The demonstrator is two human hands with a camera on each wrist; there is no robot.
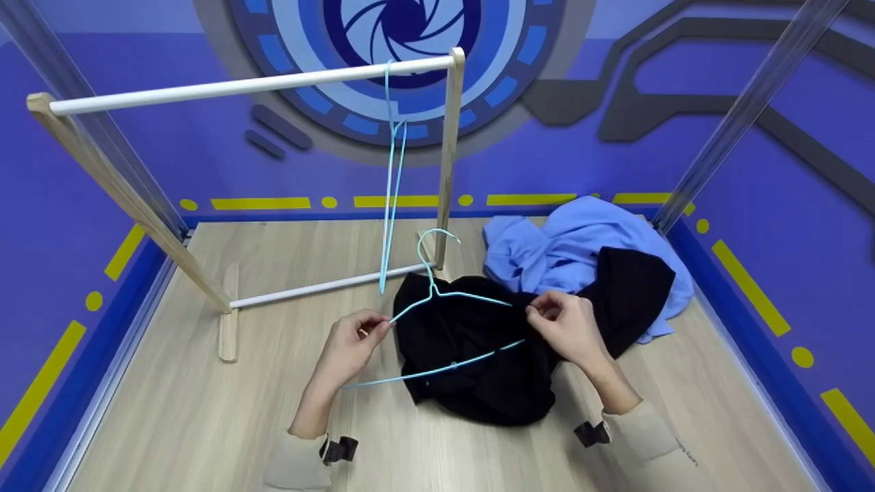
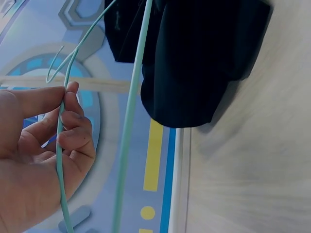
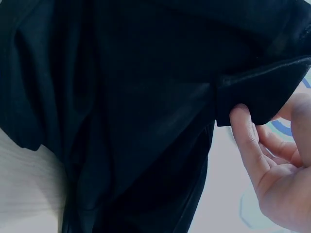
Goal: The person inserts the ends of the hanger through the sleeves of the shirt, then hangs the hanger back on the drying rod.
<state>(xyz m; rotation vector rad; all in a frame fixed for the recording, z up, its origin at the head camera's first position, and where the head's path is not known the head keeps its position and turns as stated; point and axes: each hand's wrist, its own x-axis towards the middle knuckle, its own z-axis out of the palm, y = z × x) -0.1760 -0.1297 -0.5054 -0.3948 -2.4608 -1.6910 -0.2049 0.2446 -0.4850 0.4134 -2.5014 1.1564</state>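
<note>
My left hand (image 1: pixel 350 347) pinches one shoulder of a mint-green wire hanger (image 1: pixel 433 294), its hook pointing up and away. A black collared garment (image 1: pixel 478 400), probably a shirt, lies bunched on the table under and around the hanger. The hanger's right end runs into the black cloth and is hidden there. My right hand (image 1: pixel 573 326) pinches the garment's edge beside that end. In the right wrist view, the thumb and fingers hold a collar-like flap (image 3: pixel 262 92). The left wrist view shows the hanger's wire (image 2: pixel 60 160) crossing the left fingers.
A wooden rack with a white top rail (image 1: pixel 273 84) stands at the back left. Another mint-green hanger (image 1: pixel 389 205) hangs from it near the right post (image 1: pixel 451 137). A light blue garment (image 1: pixel 595 225) lies crumpled at the back right, partly under the black one. Patterned walls enclose the table.
</note>
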